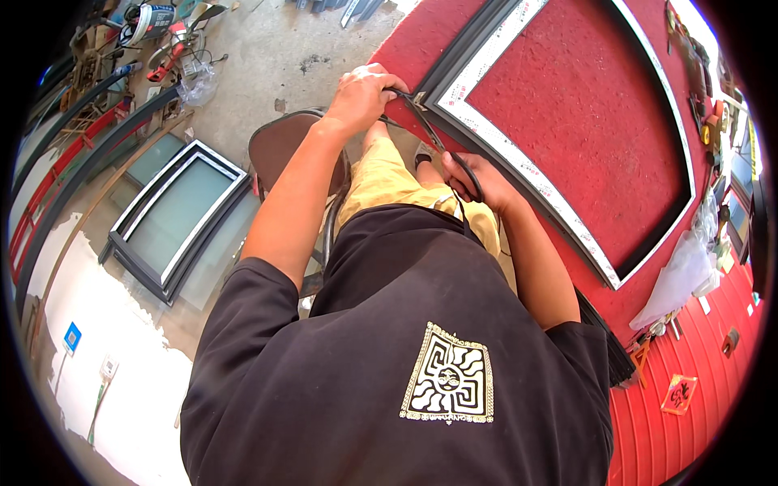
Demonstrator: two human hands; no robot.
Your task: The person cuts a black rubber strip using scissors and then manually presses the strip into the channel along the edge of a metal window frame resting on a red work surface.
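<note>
My left hand (361, 97) pinches a thin black strip (427, 130), which looks like a rubber window seal, close to the near left corner of a window frame (519, 166). From there the strip runs slack toward my body. My right hand (485, 181) is closed round another stretch of it, with a loop bending over the fingers. The frame is dark with white printed protective film and lies flat on a red-covered table (583, 105). Both hands are just off the table's edge, above my lap. The strip's far ends cannot be made out.
A brown-backed chair (284, 150) stands at my left. Beyond it, framed glass panes (182, 215) lean by a white wall (121, 389). Tools and a bucket (152, 20) crowd the far left floor. Plastic sheeting (677, 271) and small tools line the table's right side.
</note>
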